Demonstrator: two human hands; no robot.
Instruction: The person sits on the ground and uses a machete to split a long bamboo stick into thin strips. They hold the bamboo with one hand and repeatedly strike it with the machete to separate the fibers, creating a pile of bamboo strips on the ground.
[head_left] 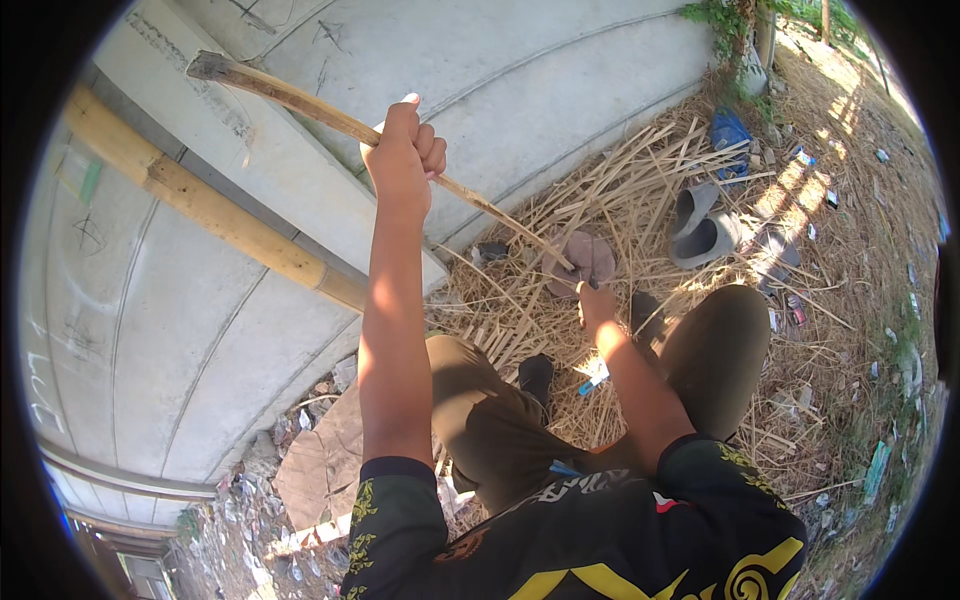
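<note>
Pale grey panel wall [560, 85] beside sun-dappled, straw-littered ground [850, 350].

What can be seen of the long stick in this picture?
The stick is long, slim and straight, of wood or bamboo by its look: pale tan, with a blunt, darker end at upper left. It slants toward the lower right, thinning to a narrow tip. The left hand is closed around it partway along. The tip lies over or against a round brownish slab, near the right hand; whether that hand touches it cannot be told.
</note>
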